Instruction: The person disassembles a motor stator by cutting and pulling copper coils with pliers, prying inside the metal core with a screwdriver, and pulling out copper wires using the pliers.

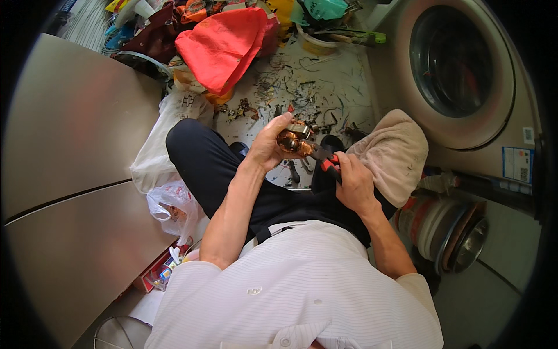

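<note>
Gripped at frame centre in the left hand: a small copper-wound motor part, bitten by red-handled pliers closed in the right hand. Best done with part braced steady and tool tip kept clear of fingers. Seen beyond: washing machine, wire scraps, red bag.

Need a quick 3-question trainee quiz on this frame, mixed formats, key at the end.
1. True or false: the right hand grips red-handled pliers.
2. What does the left hand hold? A) copper-wound motor part B) a red bag C) a plastic bottle
3. Fill in: the front-loading washing machine stands on the person's ____ side.

Key: 1 true. 2 A, the copper-wound motor part. 3 right.
</note>
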Action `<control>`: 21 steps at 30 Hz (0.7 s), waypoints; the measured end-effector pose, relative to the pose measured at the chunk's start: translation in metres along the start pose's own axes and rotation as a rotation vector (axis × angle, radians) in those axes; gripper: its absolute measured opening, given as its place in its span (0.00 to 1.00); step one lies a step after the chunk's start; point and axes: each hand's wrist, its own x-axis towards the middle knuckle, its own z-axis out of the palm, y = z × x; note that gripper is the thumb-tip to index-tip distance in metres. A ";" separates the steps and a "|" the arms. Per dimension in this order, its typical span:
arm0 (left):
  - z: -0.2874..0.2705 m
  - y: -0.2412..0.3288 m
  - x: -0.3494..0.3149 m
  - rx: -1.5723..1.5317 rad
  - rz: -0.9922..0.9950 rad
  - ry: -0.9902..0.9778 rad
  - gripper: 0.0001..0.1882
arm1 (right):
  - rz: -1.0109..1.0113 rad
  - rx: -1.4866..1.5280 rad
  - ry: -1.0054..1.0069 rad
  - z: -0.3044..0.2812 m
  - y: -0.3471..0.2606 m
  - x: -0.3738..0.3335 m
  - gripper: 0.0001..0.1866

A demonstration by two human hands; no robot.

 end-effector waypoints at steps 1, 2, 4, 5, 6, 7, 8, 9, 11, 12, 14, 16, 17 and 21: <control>-0.003 -0.003 0.001 0.000 0.004 0.005 0.25 | -0.004 0.005 -0.001 0.003 -0.002 0.000 0.25; -0.007 -0.007 0.004 0.034 0.077 0.032 0.22 | -0.010 0.025 -0.014 0.007 -0.003 0.000 0.26; -0.010 -0.011 0.009 0.007 0.163 0.035 0.15 | -0.027 0.045 0.001 0.014 -0.005 0.001 0.30; -0.011 -0.014 0.010 0.007 0.161 0.036 0.15 | -0.025 0.046 -0.001 0.016 -0.004 0.000 0.30; -0.011 -0.017 0.010 -0.053 0.157 0.021 0.14 | -0.018 0.045 -0.003 0.018 -0.003 -0.001 0.30; -0.011 -0.019 0.010 -0.110 0.158 0.003 0.13 | -0.014 0.043 -0.001 0.018 -0.004 -0.001 0.29; -0.010 -0.021 0.010 -0.109 0.159 0.001 0.13 | -0.014 0.043 0.001 0.017 -0.005 0.000 0.29; -0.009 -0.023 0.011 -0.175 0.175 0.051 0.12 | 0.002 0.059 -0.014 0.017 -0.006 0.001 0.29; -0.001 -0.025 0.016 -0.242 0.188 0.099 0.12 | 0.020 0.073 -0.029 0.019 -0.009 0.002 0.28; 0.004 -0.024 0.020 -0.284 0.203 0.203 0.12 | 0.114 0.182 -0.065 0.024 -0.013 0.002 0.27; 0.007 -0.023 0.029 -0.369 0.234 0.335 0.12 | 0.245 0.341 -0.098 0.033 -0.022 0.004 0.27; 0.003 -0.019 0.031 -0.392 0.224 0.331 0.12 | 0.229 0.340 -0.074 0.039 -0.036 0.006 0.29; 0.001 -0.017 0.032 -0.413 0.211 0.329 0.11 | 0.257 0.306 -0.087 0.039 -0.042 0.008 0.30; 0.004 -0.011 0.027 -0.446 0.264 0.284 0.11 | 0.081 -0.120 -0.042 0.042 -0.014 0.017 0.28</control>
